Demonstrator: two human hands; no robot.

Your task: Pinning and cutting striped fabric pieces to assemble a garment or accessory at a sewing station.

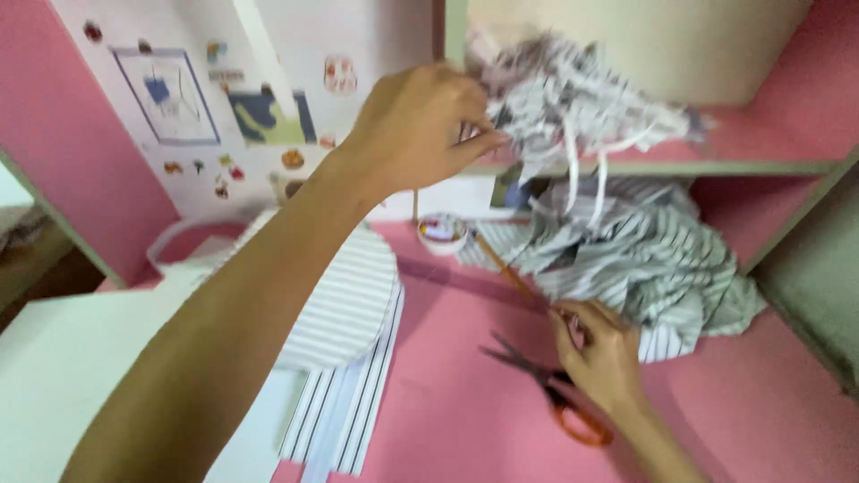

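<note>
The left hand (pixel 420 134) has its fingers (pixel 479 143) pinched on a bundle of scraps (pixel 573 103) raised at the shelf (pixel 769 165) edge, loose strips dangling. Lower down, the right hand (pixel 601 358) has its fingers closed on a thin stick (pixel 506 268) that slants up-left toward a small cup (pixel 443 233); its lower end is hidden in the grip. Scissors (pixel 546 385) lie on the pink surface (pixel 447 420) partly under that hand, blades pointing up-left. Striped cloth (pixel 644 259) is heaped behind, and striped sheets (pixel 344 358) lie to the left. Motion blurs the scraps.

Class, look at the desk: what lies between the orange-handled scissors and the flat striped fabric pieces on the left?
Head view: only bare pink desktop lies between the scissors and the striped fabric pieces.
</note>
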